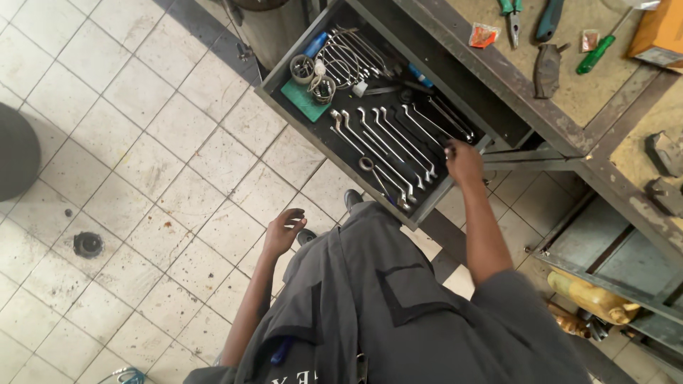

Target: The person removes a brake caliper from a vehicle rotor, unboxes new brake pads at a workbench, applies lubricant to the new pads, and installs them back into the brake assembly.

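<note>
Below me spreads the pale tiled floor (pixel 142 163), stained in spots, with a round drain (pixel 88 244) off to my left. To my right runs the metal workbench (pixel 569 135), its worn top carrying green-handled pliers (pixel 511 14) and a green screwdriver (pixel 595 55). From under the bench the dark tool drawer (pixel 313 139) stands pulled out over the floor. Inside it, a row of silver wrenches (pixel 384 142) lies side by side, with a wire rack (pixel 352 53) and a green pad (pixel 302 99) at the far end. My right hand (pixel 464 162) rests at the drawer's near right corner, fingers curled down onto the end of the last wrench (pixel 445 128) in the row; I cannot tell whether I have actually closed on it. My left hand (pixel 283 229) hangs loose beside my hip above the tiles, fingers half spread, holding nothing.
</note>
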